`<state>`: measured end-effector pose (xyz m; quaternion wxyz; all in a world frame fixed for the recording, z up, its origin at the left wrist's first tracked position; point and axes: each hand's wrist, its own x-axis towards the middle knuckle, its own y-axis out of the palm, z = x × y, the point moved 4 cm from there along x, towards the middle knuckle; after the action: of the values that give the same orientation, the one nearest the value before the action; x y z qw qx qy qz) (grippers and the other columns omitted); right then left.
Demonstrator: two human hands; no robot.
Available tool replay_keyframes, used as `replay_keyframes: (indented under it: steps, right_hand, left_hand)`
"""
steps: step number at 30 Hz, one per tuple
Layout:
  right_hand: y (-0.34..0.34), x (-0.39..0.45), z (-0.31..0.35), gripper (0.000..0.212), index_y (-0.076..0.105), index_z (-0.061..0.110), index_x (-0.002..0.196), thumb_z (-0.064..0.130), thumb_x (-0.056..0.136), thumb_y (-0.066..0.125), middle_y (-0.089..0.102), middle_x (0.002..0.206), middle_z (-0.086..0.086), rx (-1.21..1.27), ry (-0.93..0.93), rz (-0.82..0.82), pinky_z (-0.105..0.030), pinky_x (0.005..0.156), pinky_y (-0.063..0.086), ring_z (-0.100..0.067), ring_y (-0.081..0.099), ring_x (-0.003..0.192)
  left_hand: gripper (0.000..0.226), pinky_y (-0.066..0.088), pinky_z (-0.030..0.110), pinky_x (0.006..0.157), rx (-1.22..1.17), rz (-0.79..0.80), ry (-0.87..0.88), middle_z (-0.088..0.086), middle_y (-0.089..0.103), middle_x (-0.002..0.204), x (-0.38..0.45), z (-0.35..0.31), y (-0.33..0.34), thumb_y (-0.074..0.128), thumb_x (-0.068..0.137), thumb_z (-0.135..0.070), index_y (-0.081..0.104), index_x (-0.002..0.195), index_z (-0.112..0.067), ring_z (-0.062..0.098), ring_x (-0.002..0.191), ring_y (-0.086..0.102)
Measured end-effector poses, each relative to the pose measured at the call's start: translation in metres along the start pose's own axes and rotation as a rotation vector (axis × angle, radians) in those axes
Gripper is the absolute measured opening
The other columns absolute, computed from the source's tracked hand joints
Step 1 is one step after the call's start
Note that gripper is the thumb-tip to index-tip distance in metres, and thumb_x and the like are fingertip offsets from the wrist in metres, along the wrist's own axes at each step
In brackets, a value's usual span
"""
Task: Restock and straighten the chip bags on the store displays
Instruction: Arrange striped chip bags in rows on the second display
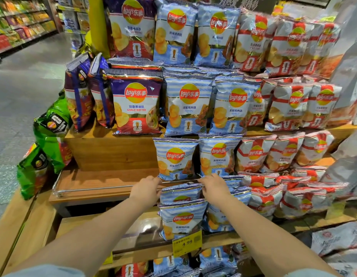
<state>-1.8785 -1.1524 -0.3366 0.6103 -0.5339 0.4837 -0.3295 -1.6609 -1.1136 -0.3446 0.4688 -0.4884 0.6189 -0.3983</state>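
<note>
A stepped wooden display [113, 152] holds upright Lay's chip bags in purple, blue-striped and red-white columns. My left hand [146, 189] and my right hand [214, 185] reach to the blue column at the third step. Between them is a small blue-striped bag [180, 193]; my left fingers curl at its left edge and my right fingers pinch its upper right corner. Just above it stands another blue bag [174, 156]. Below it a blue bag [182, 220] stands behind a yellow 4.99 price tag [187, 243].
A metal rail [97, 187] runs along a bare stretch of wooden shelf left of my hands. Green bags [51, 132] hang off the display's left corner. Red-white bags [293, 198] crowd the right side. An aisle floor [23, 80] and far shelves lie to the left.
</note>
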Motion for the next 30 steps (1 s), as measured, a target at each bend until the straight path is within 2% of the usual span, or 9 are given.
replay_keyframes:
  steps: [3,7,10,16,19,21,24,27,30]
  right_hand:
    - [0.010,0.010,0.003,0.044,0.039,0.021,0.143,0.016,0.100,0.043,0.045,0.141,-0.004,-0.118,0.018,0.056,-0.037,0.106,0.035,-0.027,0.036,0.130]
    - [0.018,0.015,0.003,0.036,0.057,0.016,0.125,0.002,0.093,0.045,0.054,0.127,-0.005,-0.116,0.063,-0.006,-0.035,0.100,0.038,-0.026,0.042,0.121]
    - [0.019,0.019,-0.001,0.033,0.061,0.016,0.115,0.000,0.092,0.044,0.058,0.119,-0.004,-0.125,0.053,-0.022,-0.034,0.100,0.034,-0.025,0.043,0.117]
    - [0.015,0.026,0.003,0.044,0.055,0.021,0.129,-0.001,0.092,0.047,0.056,0.127,-0.005,-0.174,0.052,0.049,-0.037,0.104,0.030,-0.026,0.040,0.124]
    - [0.008,0.026,0.004,0.048,0.051,0.024,0.133,0.000,0.092,0.047,0.054,0.130,-0.004,-0.168,0.056,0.074,-0.037,0.105,0.028,-0.025,0.040,0.124]
    - [0.002,0.022,0.006,0.052,0.041,0.025,0.141,0.004,0.094,0.045,0.046,0.138,-0.001,-0.105,0.044,0.056,-0.038,0.106,0.026,-0.024,0.035,0.129]
    - [-0.013,0.012,0.016,0.047,0.029,0.027,0.147,0.019,0.101,0.035,0.037,0.146,0.004,0.030,0.010,-0.032,-0.039,0.106,0.022,-0.021,0.028,0.134]
    - [-0.034,0.004,0.033,0.045,0.030,0.027,0.147,0.031,0.103,0.031,0.034,0.149,0.008,0.080,-0.056,-0.114,-0.039,0.108,0.020,-0.016,0.025,0.137]
    - [-0.048,-0.007,0.044,0.045,0.030,0.027,0.147,0.037,0.103,0.028,0.031,0.150,0.007,0.087,-0.085,-0.137,-0.038,0.109,0.018,-0.015,0.022,0.139]
  left_hand:
    - [0.032,0.050,0.035,0.088,0.051,0.079,-0.022,0.000,0.057,0.126,0.010,-0.004,0.003,0.050,0.097,-0.030,0.056,0.128,-0.025,0.022,0.113,0.055]
    - [0.025,0.051,0.034,0.082,0.106,0.103,-0.026,0.002,0.063,0.116,0.020,-0.005,0.004,0.046,0.098,-0.023,0.064,0.115,-0.020,0.024,0.106,0.059]
    - [0.027,0.048,0.033,0.083,0.181,0.115,-0.017,0.000,0.062,0.118,0.030,-0.003,0.000,0.046,0.097,-0.019,0.063,0.117,-0.021,0.023,0.110,0.058]
    - [0.027,0.043,0.029,0.074,0.150,0.204,-0.123,-0.001,0.064,0.111,0.043,0.000,0.005,0.047,0.095,-0.015,0.067,0.112,-0.022,0.021,0.102,0.059]
    - [0.029,0.042,0.030,0.076,0.092,0.190,-0.152,-0.001,0.063,0.115,0.039,0.002,0.000,0.043,0.097,-0.017,0.064,0.115,-0.023,0.021,0.101,0.057]
    - [0.034,0.042,0.036,0.088,0.058,0.198,-0.123,-0.001,0.056,0.130,0.033,0.003,-0.002,0.042,0.098,-0.026,0.052,0.131,-0.028,0.022,0.115,0.054]
    - [0.063,0.026,0.048,0.108,-0.002,0.202,-0.138,-0.002,0.028,0.154,0.021,0.001,-0.005,0.046,0.094,-0.044,0.020,0.149,-0.028,0.024,0.138,0.032]
    - [0.086,0.010,0.054,0.115,0.017,0.127,-0.181,0.000,0.002,0.160,0.010,-0.004,-0.019,0.051,0.088,-0.057,0.001,0.153,-0.028,0.025,0.147,0.007]
    - [0.084,-0.002,0.060,0.114,0.068,0.024,-0.194,0.000,-0.008,0.160,-0.011,-0.016,-0.041,0.049,0.090,-0.054,-0.003,0.152,-0.032,0.027,0.147,-0.008]
